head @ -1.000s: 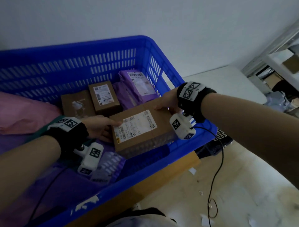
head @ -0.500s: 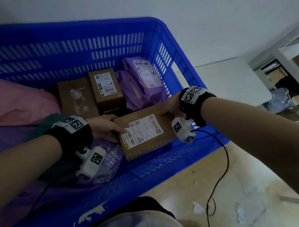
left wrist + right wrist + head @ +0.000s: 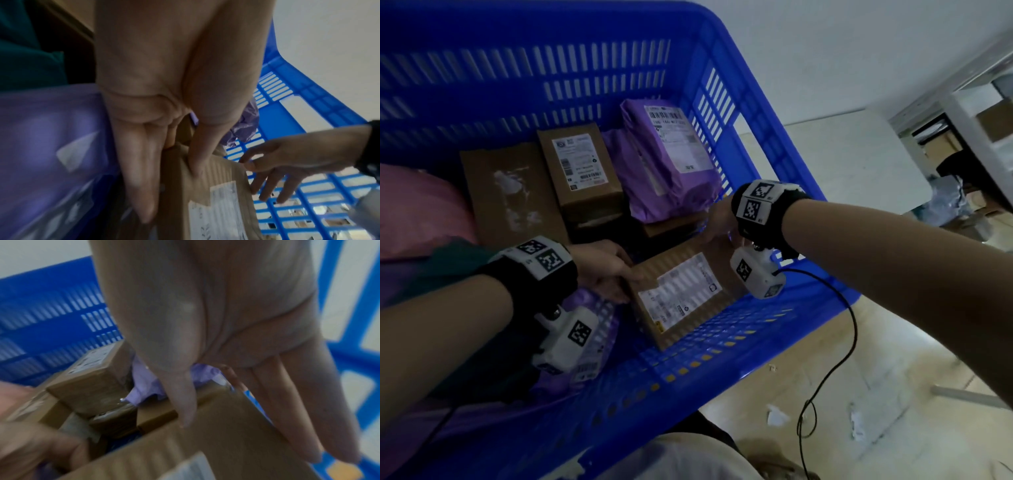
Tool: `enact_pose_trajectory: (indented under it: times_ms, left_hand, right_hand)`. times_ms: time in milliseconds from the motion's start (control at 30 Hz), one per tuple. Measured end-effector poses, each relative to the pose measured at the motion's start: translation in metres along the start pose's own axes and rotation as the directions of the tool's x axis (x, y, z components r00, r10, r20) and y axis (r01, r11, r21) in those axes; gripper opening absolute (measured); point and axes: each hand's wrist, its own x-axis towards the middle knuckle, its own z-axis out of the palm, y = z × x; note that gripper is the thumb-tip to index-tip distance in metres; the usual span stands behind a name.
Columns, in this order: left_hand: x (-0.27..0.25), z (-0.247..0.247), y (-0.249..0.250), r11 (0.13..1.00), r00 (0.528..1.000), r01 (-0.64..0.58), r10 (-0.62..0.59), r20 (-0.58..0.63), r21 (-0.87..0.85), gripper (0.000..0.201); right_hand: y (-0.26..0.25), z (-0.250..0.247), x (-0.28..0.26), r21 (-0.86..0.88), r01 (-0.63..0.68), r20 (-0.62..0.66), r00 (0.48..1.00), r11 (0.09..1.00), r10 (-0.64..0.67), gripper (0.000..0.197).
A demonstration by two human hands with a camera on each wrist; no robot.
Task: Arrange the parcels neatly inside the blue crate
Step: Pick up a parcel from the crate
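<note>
seen from above: a blue crate (image 3: 739, 113) with slotted walls, parcels packed inside. held between both hands near the crate's near-right corner, a flat brown cardboard box (image 3: 681, 294) with a white shipping label on top, tilted, one edge down against the crate's near wall. left hand (image 3: 602, 267) at the box's left edge, thumb on top and fingers (image 3: 139, 186) down the side, grip clamped on the cardboard. right hand (image 3: 717, 224) at the box's far-right corner, thumb resting on the top edge, fingers (image 3: 304, 418) held straight down the right side, grip apart. black wristbands with square markers and small white cameras worn on both wrists.

deeper in the crate, beyond the held box: a purple plastic mailer (image 3: 664, 161) with a white label against the right wall; just left of it a small brown box (image 3: 580, 168) with a label; left again a plain brown box (image 3: 503, 192) with torn tape marks; a pink bag (image 3: 417, 212) at the crate's left side. below the left hand, another purple bag (image 3: 599, 322) with white patterning. outside the crate to the right, pale floor with paper scraps.
</note>
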Motion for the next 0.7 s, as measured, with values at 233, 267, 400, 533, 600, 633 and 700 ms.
enact_pose_trajectory:
  times_ms: [233,267,400,533,600,633,700]
  left_hand:
    - [0.008,0.001,0.002,0.989,0.996,-0.050,0.060,-0.065,0.141,0.039]
    - [0.006,-0.001,0.004,0.981,0.994,-0.066,0.081,-0.077,0.181,0.035]
    - [-0.002,-0.020,0.013,0.806,0.934,-0.155,0.308,-0.181,0.571,0.029]
    - [-0.013,-0.037,0.013,0.633,0.872,-0.045,0.403,-0.280,0.773,0.040]
    - [-0.015,-0.040,0.010,0.610,0.883,-0.004,0.374,-0.284,0.792,0.044]
    - [-0.014,-0.039,0.008,0.614,0.887,-0.001,0.365,-0.283,0.789,0.049]
    - [-0.015,-0.034,0.006,0.599,0.887,0.031,0.353,-0.299,0.800,0.061]
  right_hand:
    - [-0.027,-0.006,-0.004,-0.326,0.195,0.034,0.980,0.925,-0.195,0.038]
    - [-0.029,-0.002,-0.003,-0.345,0.229,0.042,0.973,0.910,-0.229,0.049]
    - [-0.033,0.014,0.007,-0.419,0.322,0.114,0.946,0.849,-0.303,0.072]
    - [-0.038,0.022,0.018,-0.513,0.333,0.168,0.943,0.791,-0.288,0.075]
    - [-0.039,0.023,0.022,-0.516,0.338,0.178,0.941,0.787,-0.287,0.072]
    - [-0.039,0.024,0.025,-0.509,0.344,0.181,0.939,0.789,-0.292,0.069]
    - [-0.038,0.028,0.033,-0.499,0.359,0.155,0.933,0.789,-0.326,0.060]
